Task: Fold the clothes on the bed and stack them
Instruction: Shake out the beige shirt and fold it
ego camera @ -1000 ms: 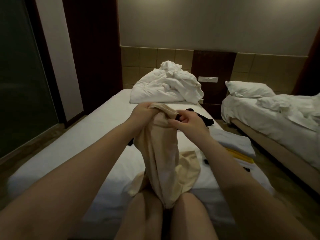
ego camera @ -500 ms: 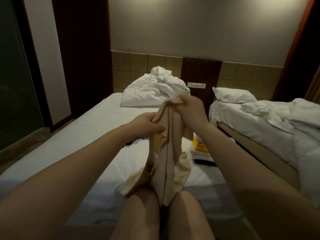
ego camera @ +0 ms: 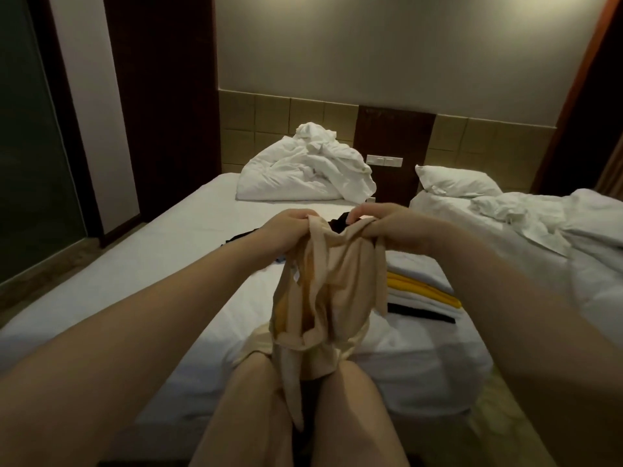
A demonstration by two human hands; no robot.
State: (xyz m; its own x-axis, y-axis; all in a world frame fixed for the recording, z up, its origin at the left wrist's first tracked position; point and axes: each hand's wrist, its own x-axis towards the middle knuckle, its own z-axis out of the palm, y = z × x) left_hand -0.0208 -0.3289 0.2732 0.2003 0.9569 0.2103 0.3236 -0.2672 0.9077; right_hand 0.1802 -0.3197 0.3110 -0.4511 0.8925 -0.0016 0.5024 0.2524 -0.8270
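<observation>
— Where's our beige garment?
— Centre frame, over the bed; left hand and right hand fingers clamp its top edge.
— Risk?
— We judge the twisted straps may tangle and skew our fold.

Beige garment; yellow, white, black stack; white bed

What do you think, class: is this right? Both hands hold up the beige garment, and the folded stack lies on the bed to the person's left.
Not quite. The head view shows the folded stack on the bed to the person's right, not the left. The left hand and right hand do hold up the beige garment.
</observation>
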